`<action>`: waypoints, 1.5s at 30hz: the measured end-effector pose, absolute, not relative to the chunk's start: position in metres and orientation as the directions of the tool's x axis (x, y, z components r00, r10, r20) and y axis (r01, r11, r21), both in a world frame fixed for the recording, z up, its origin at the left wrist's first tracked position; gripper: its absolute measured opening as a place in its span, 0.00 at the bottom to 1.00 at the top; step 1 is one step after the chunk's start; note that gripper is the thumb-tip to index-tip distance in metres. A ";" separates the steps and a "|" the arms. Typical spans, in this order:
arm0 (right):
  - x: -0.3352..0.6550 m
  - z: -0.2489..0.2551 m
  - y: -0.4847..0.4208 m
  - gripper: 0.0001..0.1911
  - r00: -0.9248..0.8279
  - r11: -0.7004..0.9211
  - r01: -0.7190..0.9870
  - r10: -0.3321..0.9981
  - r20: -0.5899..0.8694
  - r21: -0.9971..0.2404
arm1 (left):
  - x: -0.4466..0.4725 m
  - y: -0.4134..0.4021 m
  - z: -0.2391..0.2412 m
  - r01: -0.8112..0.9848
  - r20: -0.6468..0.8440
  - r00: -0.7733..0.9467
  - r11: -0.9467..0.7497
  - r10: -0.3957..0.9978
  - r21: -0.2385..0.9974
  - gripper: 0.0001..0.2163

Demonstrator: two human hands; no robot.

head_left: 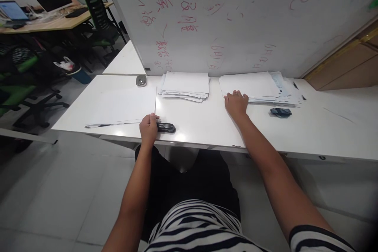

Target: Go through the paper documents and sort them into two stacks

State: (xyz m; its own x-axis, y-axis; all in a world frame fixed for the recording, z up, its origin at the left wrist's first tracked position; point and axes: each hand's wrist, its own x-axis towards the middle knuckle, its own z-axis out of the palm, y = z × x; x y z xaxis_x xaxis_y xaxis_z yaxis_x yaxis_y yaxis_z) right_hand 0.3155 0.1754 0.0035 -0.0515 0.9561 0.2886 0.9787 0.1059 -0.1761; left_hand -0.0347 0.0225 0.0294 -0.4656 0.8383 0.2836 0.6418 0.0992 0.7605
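My left hand (pixel 149 125) is closed at the near right corner of a thin pile of white paper (pixel 121 104), fingers curled at its edge. A black stapler (pixel 167 127) lies against that hand's right side, its left end hidden. My right hand (pixel 237 104) rests on the near left corner of a thicker paper stack (pixel 251 84), fingers bent and apart. Between them, farther back, stands another stack of white paper (pixel 184 84) with uneven edges.
A small grey rounded box (pixel 141 80) sits behind the left pile. A dark crumpled packet (pixel 280 112) lies before the right stack. A whiteboard (pixel 201 43) with red writing backs the white desk (pixel 201 126). A cardboard box (pixel 342 63) stands at right.
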 end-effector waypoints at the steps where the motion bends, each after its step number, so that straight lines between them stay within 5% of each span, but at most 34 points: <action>1: 0.316 0.004 0.175 0.21 -0.057 0.112 0.978 0.956 0.287 -0.177 | -0.035 0.023 0.029 0.641 0.287 -0.466 0.096 0.837 0.762 0.21; 18: 0.308 0.041 0.110 0.21 -0.101 0.250 0.932 0.873 0.477 -0.262 | -0.036 0.021 0.029 0.675 0.326 -0.443 0.072 0.835 0.734 0.20; 23: 0.266 0.034 -0.003 0.16 -0.322 0.454 0.829 0.865 0.385 -0.326 | -0.035 0.018 0.028 0.771 0.537 -0.412 -0.032 0.736 0.636 0.17; 27: 0.239 0.013 -0.054 0.16 -0.352 0.472 0.751 0.878 0.325 -0.462 | -0.013 -0.008 0.024 0.818 0.636 -0.187 -0.240 0.748 0.523 0.13; 30: 0.244 0.005 -0.068 0.17 -0.258 0.424 0.732 0.897 0.359 -0.533 | 0.025 -0.046 0.020 0.734 0.489 0.118 -0.408 0.864 0.543 0.10; 32: 0.261 0.000 -0.075 0.15 -0.033 0.314 0.741 0.900 0.435 -0.594 | 0.053 -0.070 0.017 0.679 0.334 0.247 -0.408 0.910 0.611 0.10; 35: 0.298 -0.009 -0.080 0.14 0.465 0.070 0.576 0.791 0.397 -0.815 | 0.082 -0.089 0.009 0.589 0.158 0.089 -0.180 0.983 0.788 0.13; 37: 0.325 -0.014 -0.078 0.15 0.657 -0.060 0.268 0.742 0.136 -0.962 | 0.090 -0.085 0.004 0.448 -0.047 0.021 0.033 0.999 0.893 0.18; 40: 0.355 -0.015 -0.067 0.15 0.492 -0.254 -0.129 0.823 -0.284 -0.959 | 0.092 -0.065 -0.002 0.335 -0.265 0.025 0.242 0.964 0.911 0.24; 45: 0.359 -0.004 -0.058 0.18 0.322 -0.308 -0.215 0.873 -0.365 -0.927 | 0.087 -0.050 -0.003 0.352 -0.281 -0.007 0.266 0.960 0.897 0.24</action>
